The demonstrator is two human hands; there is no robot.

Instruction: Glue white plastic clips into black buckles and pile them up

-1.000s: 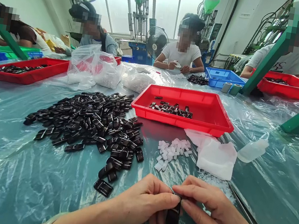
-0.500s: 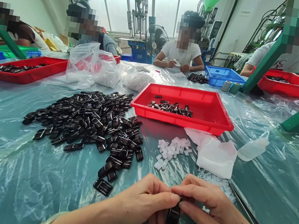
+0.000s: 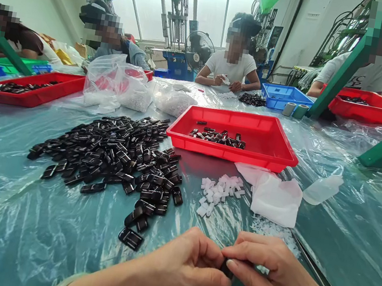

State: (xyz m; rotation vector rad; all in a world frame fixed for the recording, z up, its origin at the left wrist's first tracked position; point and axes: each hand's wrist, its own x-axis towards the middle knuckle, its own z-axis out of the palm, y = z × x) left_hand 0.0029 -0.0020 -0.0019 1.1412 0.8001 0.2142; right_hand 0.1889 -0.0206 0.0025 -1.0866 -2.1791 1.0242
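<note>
I am holding a black piece (image 3: 227,269) between both hands at the near edge of the bench (image 3: 15,231), about the middle of that edge. My left hand (image 3: 188,269) is closing around it from the left, fingers curled in and the thumb lying across the front. My right hand (image 3: 265,270) is pinching it from the right, forefinger and thumb meeting on its upper end. Most of the piece is hidden by my fingers. Only a dark strip is showing between the fingertips, and another bit is peeking out below my left thumb. From those two bits, its long axis seems to be running up and down, the top end between my fingertips and the low end pointing at the bench's near edge. I cannot tell which face is turned towards me.

A pile of black pieces (image 3: 115,155) is spreading over the left half of the bench, with one loose black piece (image 3: 131,238) lying just left of my left hand. A red tray (image 3: 233,156) is sitting further in, a few black pieces in it. White bits (image 3: 219,191) and a white cloth (image 3: 276,201) are lying between the tray and my hands. A clear bottle (image 3: 322,189) is lying on its side right of the cloth.
</note>
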